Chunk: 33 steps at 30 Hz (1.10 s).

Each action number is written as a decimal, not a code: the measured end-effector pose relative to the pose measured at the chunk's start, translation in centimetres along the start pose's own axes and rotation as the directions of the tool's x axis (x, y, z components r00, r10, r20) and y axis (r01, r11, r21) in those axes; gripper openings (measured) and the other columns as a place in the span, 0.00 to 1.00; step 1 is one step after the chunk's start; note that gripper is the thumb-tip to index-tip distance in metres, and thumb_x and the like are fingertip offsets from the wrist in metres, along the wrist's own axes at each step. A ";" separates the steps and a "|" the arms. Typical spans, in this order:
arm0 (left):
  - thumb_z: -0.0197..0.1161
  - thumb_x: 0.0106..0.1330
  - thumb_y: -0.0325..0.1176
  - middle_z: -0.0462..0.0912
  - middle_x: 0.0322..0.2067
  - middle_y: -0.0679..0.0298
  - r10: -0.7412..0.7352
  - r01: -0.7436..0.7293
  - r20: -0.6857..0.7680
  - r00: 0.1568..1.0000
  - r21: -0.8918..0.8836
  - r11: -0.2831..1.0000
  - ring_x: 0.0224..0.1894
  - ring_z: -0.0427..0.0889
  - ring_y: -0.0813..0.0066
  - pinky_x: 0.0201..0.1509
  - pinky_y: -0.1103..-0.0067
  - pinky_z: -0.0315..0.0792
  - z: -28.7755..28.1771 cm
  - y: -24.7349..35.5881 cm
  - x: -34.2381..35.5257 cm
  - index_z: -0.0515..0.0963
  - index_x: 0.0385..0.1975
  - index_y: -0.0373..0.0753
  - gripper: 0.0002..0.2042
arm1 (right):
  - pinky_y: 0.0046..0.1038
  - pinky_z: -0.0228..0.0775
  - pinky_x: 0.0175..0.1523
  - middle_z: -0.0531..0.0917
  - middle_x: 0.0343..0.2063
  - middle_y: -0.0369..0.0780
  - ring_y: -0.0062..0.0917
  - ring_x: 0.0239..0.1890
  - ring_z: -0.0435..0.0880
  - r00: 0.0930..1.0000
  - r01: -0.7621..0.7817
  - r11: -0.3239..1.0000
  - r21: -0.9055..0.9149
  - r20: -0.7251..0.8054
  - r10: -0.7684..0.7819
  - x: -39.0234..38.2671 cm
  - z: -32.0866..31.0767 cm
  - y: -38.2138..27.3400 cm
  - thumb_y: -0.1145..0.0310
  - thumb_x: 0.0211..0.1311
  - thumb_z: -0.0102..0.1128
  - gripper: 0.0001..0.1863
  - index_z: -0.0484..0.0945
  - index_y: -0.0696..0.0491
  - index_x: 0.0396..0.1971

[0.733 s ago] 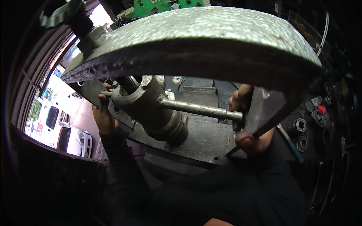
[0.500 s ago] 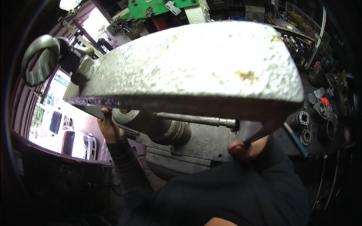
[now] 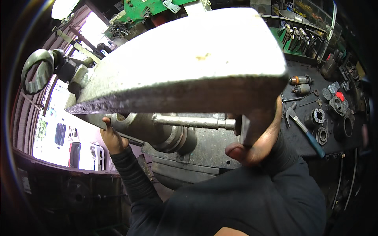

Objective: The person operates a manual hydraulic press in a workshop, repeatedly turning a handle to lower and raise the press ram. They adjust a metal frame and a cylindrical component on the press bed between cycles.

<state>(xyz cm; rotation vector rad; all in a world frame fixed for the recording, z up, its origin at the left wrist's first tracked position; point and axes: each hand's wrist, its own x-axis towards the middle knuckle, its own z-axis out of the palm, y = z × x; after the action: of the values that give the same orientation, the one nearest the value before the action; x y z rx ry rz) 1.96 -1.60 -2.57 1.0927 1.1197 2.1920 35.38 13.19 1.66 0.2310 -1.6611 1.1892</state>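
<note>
Metal casting (image 3: 177, 95): one | right grip (image 3: 258, 146): one (clasping the casting) | hammer (image 3: 302, 126): one

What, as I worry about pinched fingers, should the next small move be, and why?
Probably ease the right hand slightly away from the thicker end of the metal bar. The hand grips the dark metal piece below the pale block, and the bar's end appears close by, so any turn of the bar might pinch it.
</note>
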 end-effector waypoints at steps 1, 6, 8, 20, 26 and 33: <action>0.47 0.67 0.33 0.78 0.39 0.58 -0.030 0.030 0.025 0.999 0.018 0.999 0.38 0.80 0.69 0.41 0.75 0.78 -0.2 0.0 0.1 0.70 0.45 0.35 0.11 | 0.20 0.67 0.47 0.77 0.36 0.40 0.18 0.40 0.75 1.000 -0.009 0.999 0.037 -0.008 0.009 0.1 0.2 0.1 0.70 0.33 0.72 0.35 0.67 0.67 0.45; 0.59 0.59 0.48 0.74 0.43 0.61 0.022 -0.009 -0.081 0.997 0.159 0.987 0.45 0.74 0.70 0.49 0.73 0.71 0.0 -0.1 0.3 0.70 0.44 0.33 0.23 | 0.16 0.53 0.27 0.67 0.23 0.31 0.13 0.25 0.64 0.920 -0.262 0.936 0.237 -0.233 0.316 0.4 1.7 -0.1 0.49 0.27 0.75 0.35 0.68 0.58 0.30; 0.58 0.60 0.48 0.74 0.41 0.64 0.032 -0.018 -0.085 0.996 0.165 0.986 0.43 0.73 0.73 0.49 0.75 0.68 0.2 -0.1 0.2 0.70 0.43 0.35 0.22 | 0.17 0.54 0.29 0.68 0.24 0.32 0.13 0.26 0.65 0.929 -0.240 0.942 0.233 -0.228 0.293 0.5 1.9 0.0 0.51 0.28 0.75 0.34 0.67 0.59 0.30; 0.61 0.57 0.49 0.69 0.22 0.64 0.013 -0.009 -0.020 1.000 0.163 0.987 0.26 0.71 0.72 0.32 0.76 0.71 3.8 1.2 -0.3 0.66 0.42 0.34 0.25 | 0.19 0.62 0.45 0.74 0.33 0.37 0.17 0.36 0.71 0.959 -0.200 0.975 0.099 -0.183 0.215 -1.0 0.2 1.4 0.59 0.32 0.72 0.39 0.66 0.66 0.45; 0.60 0.58 0.48 0.69 0.23 0.64 -0.033 0.030 0.043 0.999 0.075 0.997 0.25 0.71 0.73 0.31 0.76 0.70 2.7 0.5 0.2 0.65 0.43 0.35 0.24 | 0.15 0.54 0.28 0.66 0.21 0.30 0.11 0.23 0.63 0.914 -0.338 0.941 -0.027 -0.246 0.322 -0.5 1.0 -0.7 0.59 0.35 0.67 0.23 0.68 0.56 0.28; 0.62 0.56 0.48 0.70 0.23 0.63 -0.060 0.057 0.083 0.995 0.043 0.997 0.24 0.71 0.74 0.30 0.78 0.70 1.5 0.4 0.7 0.66 0.42 0.35 0.24 | 0.19 0.59 0.29 0.66 0.18 0.31 0.15 0.22 0.65 0.923 -0.297 0.945 -0.138 -0.294 0.247 -0.1 2.4 -1.2 0.68 0.41 0.60 0.11 0.67 0.55 0.22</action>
<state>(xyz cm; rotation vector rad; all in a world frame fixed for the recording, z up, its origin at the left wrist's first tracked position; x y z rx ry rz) 2.78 -0.62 -1.37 1.1443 1.1491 2.0672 34.71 10.69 2.33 -0.2785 -1.5758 1.2042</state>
